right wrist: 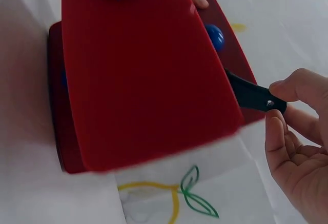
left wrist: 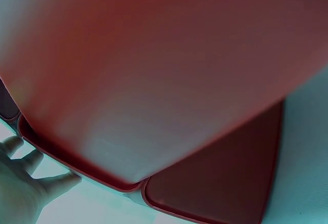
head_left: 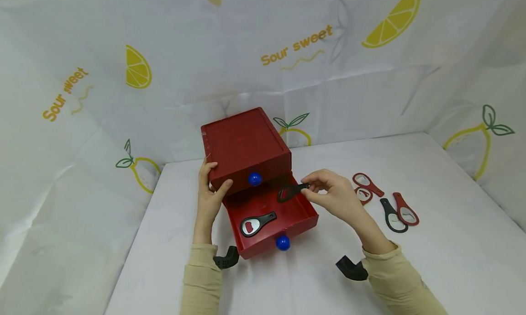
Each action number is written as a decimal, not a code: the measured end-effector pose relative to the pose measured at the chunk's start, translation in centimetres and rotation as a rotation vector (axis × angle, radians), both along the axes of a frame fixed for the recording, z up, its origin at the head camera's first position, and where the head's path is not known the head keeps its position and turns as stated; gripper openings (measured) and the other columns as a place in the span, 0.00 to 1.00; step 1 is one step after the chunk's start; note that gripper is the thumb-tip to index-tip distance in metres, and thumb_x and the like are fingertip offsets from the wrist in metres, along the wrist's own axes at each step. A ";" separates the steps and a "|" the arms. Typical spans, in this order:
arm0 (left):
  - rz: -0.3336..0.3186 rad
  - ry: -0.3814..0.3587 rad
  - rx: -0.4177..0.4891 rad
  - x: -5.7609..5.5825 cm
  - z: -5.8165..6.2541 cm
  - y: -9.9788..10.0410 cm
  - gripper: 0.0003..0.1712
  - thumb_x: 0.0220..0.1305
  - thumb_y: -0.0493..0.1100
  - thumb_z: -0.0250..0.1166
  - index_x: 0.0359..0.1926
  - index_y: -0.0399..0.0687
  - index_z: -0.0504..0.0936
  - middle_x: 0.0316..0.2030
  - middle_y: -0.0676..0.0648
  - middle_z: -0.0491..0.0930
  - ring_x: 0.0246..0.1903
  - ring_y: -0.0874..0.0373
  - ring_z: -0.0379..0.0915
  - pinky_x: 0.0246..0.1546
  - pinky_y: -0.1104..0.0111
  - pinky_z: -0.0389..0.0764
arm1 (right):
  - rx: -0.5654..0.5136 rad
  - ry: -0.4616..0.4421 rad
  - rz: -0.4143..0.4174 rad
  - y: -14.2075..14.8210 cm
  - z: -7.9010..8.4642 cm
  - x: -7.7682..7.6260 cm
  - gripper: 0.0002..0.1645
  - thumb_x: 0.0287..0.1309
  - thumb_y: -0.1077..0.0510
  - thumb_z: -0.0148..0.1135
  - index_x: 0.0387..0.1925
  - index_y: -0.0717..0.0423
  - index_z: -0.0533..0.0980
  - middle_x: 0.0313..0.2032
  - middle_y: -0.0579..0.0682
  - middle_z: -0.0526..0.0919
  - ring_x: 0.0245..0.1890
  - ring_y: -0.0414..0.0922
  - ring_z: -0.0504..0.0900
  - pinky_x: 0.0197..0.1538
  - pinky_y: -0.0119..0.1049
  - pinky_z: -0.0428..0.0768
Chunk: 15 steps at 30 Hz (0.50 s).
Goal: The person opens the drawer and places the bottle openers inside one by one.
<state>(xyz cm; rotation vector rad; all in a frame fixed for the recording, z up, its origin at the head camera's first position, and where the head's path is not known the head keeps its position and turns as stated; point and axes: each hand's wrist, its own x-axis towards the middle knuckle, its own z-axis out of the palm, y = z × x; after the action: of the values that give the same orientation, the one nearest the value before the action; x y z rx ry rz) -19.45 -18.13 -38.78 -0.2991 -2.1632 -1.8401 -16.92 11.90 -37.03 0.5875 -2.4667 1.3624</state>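
A red two-drawer cabinet (head_left: pixel 246 146) has its lower drawer (head_left: pixel 283 217) pulled out, blue knob at the front. My left hand (head_left: pixel 209 196) rests against the cabinet's left front corner, thumb on the front face; its spread fingers reach the edge in the left wrist view. My right hand (head_left: pixel 330 191) pinches the handle end of a black bottle opener (head_left: pixel 289 193) between thumb and fingertips, its round head over the drawer. Another black bottle opener (head_left: pixel 256 223) with a silver face lies in the drawer. The drawer hides the held opener's head in the right wrist view.
To the right on the white table lie several openers: a red pair (head_left: pixel 367 182) behind, and a black opener (head_left: pixel 392 219) overlapped by a red opener (head_left: pixel 405 210) nearer. A lemon-print cloth (head_left: pixel 230 55) rises behind the cabinet. The upper drawer's blue knob (head_left: pixel 255 179) juts forward.
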 end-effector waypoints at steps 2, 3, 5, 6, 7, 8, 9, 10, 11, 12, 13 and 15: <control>-0.004 0.002 0.003 0.0 0.0 0.0 0.29 0.60 0.32 0.60 0.60 0.45 0.59 0.73 0.52 0.40 0.65 0.50 0.55 0.50 0.73 0.72 | 0.038 0.016 0.037 -1.1 -0.1 -0.4 0.11 0.48 0.63 0.68 0.37 0.54 0.81 0.31 0.45 0.82 0.29 0.34 0.77 0.36 0.30 0.79; -0.005 0.001 0.002 0.0 0.0 0.0 0.29 0.60 0.32 0.60 0.60 0.45 0.59 0.73 0.52 0.40 0.64 0.50 0.55 0.50 0.73 0.72 | 0.054 0.017 0.057 -1.6 -0.2 -0.6 0.11 0.48 0.63 0.68 0.37 0.54 0.81 0.31 0.45 0.81 0.30 0.35 0.77 0.36 0.31 0.79; -0.008 0.002 0.004 0.0 0.0 0.0 0.29 0.60 0.32 0.60 0.60 0.45 0.59 0.73 0.52 0.40 0.64 0.50 0.55 0.50 0.74 0.72 | 0.075 0.018 0.094 -2.5 -0.4 -0.9 0.11 0.48 0.62 0.68 0.36 0.55 0.81 0.31 0.46 0.81 0.30 0.37 0.77 0.35 0.30 0.79; -0.008 0.002 0.005 0.0 0.0 0.0 0.29 0.60 0.32 0.60 0.60 0.45 0.59 0.73 0.53 0.40 0.64 0.50 0.55 0.50 0.74 0.72 | 0.087 0.020 0.110 -2.9 -0.5 -1.0 0.11 0.48 0.62 0.68 0.36 0.55 0.80 0.30 0.46 0.81 0.30 0.37 0.77 0.35 0.30 0.78; -0.007 0.003 0.007 0.0 0.0 0.0 0.29 0.60 0.32 0.60 0.60 0.45 0.59 0.73 0.53 0.40 0.64 0.50 0.55 0.50 0.74 0.72 | 0.095 0.016 0.123 -3.3 -0.6 -1.1 0.11 0.48 0.62 0.68 0.36 0.56 0.80 0.31 0.47 0.80 0.30 0.38 0.77 0.35 0.31 0.78; -0.007 0.004 0.009 0.0 0.0 0.0 0.29 0.60 0.32 0.60 0.60 0.45 0.59 0.73 0.53 0.40 0.64 0.50 0.55 0.50 0.73 0.72 | 0.103 0.012 0.132 -3.7 -0.7 -1.2 0.11 0.48 0.61 0.68 0.36 0.57 0.80 0.31 0.47 0.80 0.30 0.38 0.77 0.35 0.30 0.78; -0.006 0.005 0.010 0.0 0.0 0.0 0.29 0.60 0.32 0.60 0.60 0.45 0.59 0.73 0.53 0.40 0.64 0.50 0.55 0.50 0.73 0.72 | 0.109 0.004 0.137 -4.0 -0.8 -1.2 0.11 0.48 0.61 0.68 0.36 0.57 0.80 0.31 0.48 0.80 0.30 0.38 0.77 0.34 0.30 0.78; -0.006 0.006 0.012 0.0 0.0 0.0 0.29 0.60 0.32 0.60 0.60 0.44 0.59 0.73 0.53 0.41 0.64 0.50 0.55 0.50 0.73 0.72 | 0.115 -0.001 0.141 -4.2 -0.9 -1.3 0.11 0.48 0.61 0.68 0.37 0.58 0.80 0.31 0.48 0.79 0.30 0.38 0.77 0.34 0.30 0.78; -0.006 0.007 0.015 0.0 0.0 0.0 0.29 0.60 0.32 0.60 0.60 0.44 0.59 0.73 0.53 0.41 0.64 0.50 0.55 0.50 0.74 0.72 | 0.120 -0.006 0.142 -4.5 -1.0 -1.3 0.11 0.49 0.61 0.67 0.37 0.58 0.80 0.31 0.48 0.79 0.30 0.38 0.76 0.34 0.29 0.78; -0.005 0.008 0.016 0.0 0.0 0.0 0.29 0.60 0.32 0.60 0.60 0.44 0.59 0.73 0.53 0.41 0.64 0.50 0.55 0.50 0.74 0.72 | 0.126 -0.009 0.142 -4.6 -1.1 -1.3 0.11 0.49 0.61 0.67 0.37 0.59 0.80 0.31 0.48 0.79 0.30 0.38 0.76 0.34 0.29 0.78; -0.006 0.009 0.017 -0.1 0.0 0.0 0.29 0.60 0.31 0.60 0.60 0.44 0.59 0.73 0.53 0.41 0.64 0.50 0.55 0.50 0.74 0.72 | 0.130 -0.012 0.140 -4.8 -1.1 -1.3 0.11 0.49 0.61 0.67 0.37 0.59 0.80 0.31 0.48 0.79 0.30 0.38 0.76 0.34 0.29 0.78; -0.009 0.009 0.019 -0.1 0.0 0.0 0.29 0.60 0.31 0.60 0.60 0.44 0.59 0.73 0.52 0.41 0.64 0.50 0.55 0.50 0.74 0.72 | 0.143 -0.014 0.131 -5.0 -1.2 -1.3 0.11 0.49 0.60 0.67 0.37 0.59 0.80 0.30 0.48 0.79 0.29 0.38 0.76 0.34 0.28 0.77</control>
<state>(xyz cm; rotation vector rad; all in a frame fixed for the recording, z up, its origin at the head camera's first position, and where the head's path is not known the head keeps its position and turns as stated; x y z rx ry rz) -19.55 -18.11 -38.79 -0.3133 -2.1405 -1.8596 -18.26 6.93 -38.25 0.7864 -2.5928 1.2460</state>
